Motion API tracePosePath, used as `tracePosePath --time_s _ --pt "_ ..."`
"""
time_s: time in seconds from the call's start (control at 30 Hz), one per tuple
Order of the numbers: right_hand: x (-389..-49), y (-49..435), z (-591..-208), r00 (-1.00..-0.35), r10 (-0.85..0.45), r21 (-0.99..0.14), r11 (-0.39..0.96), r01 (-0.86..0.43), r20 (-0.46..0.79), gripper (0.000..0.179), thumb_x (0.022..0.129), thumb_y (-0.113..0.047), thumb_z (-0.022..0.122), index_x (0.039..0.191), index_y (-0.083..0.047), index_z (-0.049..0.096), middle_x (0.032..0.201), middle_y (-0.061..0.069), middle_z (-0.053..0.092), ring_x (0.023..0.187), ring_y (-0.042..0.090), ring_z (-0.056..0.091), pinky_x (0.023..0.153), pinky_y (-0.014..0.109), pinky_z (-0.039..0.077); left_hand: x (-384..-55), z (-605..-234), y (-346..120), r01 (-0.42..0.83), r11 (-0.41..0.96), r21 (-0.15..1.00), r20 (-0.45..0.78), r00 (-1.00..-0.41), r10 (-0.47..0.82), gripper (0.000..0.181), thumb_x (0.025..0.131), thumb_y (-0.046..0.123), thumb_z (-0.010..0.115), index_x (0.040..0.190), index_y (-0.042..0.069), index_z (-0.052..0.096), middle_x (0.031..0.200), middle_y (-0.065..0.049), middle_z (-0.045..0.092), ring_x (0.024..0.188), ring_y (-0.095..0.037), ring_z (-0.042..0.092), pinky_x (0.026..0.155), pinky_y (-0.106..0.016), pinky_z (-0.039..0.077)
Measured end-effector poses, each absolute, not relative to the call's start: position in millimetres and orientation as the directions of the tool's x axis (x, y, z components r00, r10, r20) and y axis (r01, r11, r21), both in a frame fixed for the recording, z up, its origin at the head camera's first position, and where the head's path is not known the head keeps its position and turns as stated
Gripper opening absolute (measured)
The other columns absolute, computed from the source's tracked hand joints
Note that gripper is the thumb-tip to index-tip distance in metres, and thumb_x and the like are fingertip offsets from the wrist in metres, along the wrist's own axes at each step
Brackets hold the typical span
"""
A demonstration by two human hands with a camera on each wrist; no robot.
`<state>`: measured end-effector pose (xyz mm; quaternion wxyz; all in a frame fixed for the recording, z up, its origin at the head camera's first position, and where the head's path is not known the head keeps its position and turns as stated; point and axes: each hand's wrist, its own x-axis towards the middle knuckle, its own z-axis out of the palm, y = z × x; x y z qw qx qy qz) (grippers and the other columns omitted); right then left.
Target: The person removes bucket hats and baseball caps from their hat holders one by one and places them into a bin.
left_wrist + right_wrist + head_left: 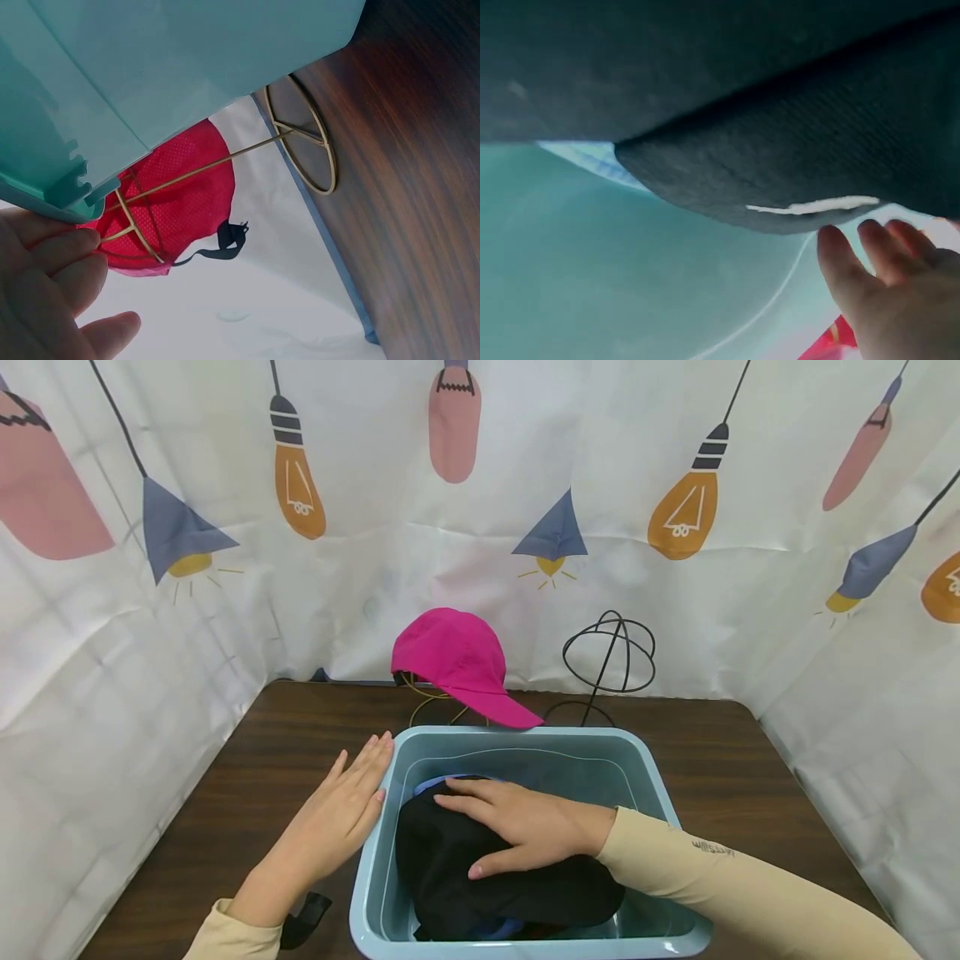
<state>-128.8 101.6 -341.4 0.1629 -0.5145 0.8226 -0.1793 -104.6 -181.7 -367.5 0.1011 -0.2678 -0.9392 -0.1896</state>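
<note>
In the head view my right hand [525, 827] lies over a black cap [450, 885] inside a light blue bin [367, 893], fingers extended and loosely spread. Bits of blue cloth [498, 930] peek out around the black cap; what lies underneath is hidden. The right wrist view brings the cap's dark fabric [765, 165] close, with a white mark near its curved edge and fingertips beside that edge. My left hand [333, 822] touches the bin's left rim with straight fingers. From the left wrist view, its fingertips [82, 247] meet the bin's rim from outside.
Behind the bin, a bright pink cap [457, 652] hangs on a gold wire stand [307, 135]. To its right stands a bare black wire stand [611, 652]. A dark wooden table [300, 735] carries everything, with a lamp-patterned white curtain [360, 585] around it.
</note>
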Motion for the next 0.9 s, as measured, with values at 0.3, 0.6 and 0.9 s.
tracePosePath --time_s 0.3,0.6,0.9 --pt "-125 90 -349 -0.393 -0.904 -0.312 0.426 -0.849 -0.167 0.081 0.09 -0.053 0.056 0.153 -0.017 0.02 0.155 0.006 0.026 0.142 0.021 0.023 0.112 0.048 0.023 -105 -366 -181 0.538 0.787 0.301 0.282 -0.839 0.465 0.055 0.1 0.021 0.044 0.148 -0.002 0.027 0.154 -0.015 0.027 0.142 -0.03 0.02 0.115 -0.05 0.009" --pt "-124 86 -352 -0.389 -0.894 -0.265 0.439 -0.858 -0.22 0.082 0.089 -0.055 0.056 0.153 -0.017 0.021 0.155 0.008 0.024 0.142 0.021 0.023 0.114 0.041 0.021 -105 -367 -181 0.541 0.787 0.298 0.28 -0.837 0.469 0.055 0.1 0.02 0.044 0.148 -0.002 0.027 0.153 -0.016 0.027 0.142 -0.031 0.02 0.113 -0.053 0.012" --pt "-121 83 -359 -0.407 -0.886 -0.192 0.448 -0.873 -0.222 0.082 0.088 -0.058 0.055 0.152 -0.017 0.023 0.155 0.008 0.026 0.142 0.021 0.023 0.113 0.042 0.022 -106 -367 -182 0.543 0.787 0.295 0.286 -0.835 0.469 0.055 0.1 0.02 0.045 0.148 -0.002 0.028 0.153 -0.016 0.027 0.142 -0.031 0.021 0.114 -0.051 0.01"
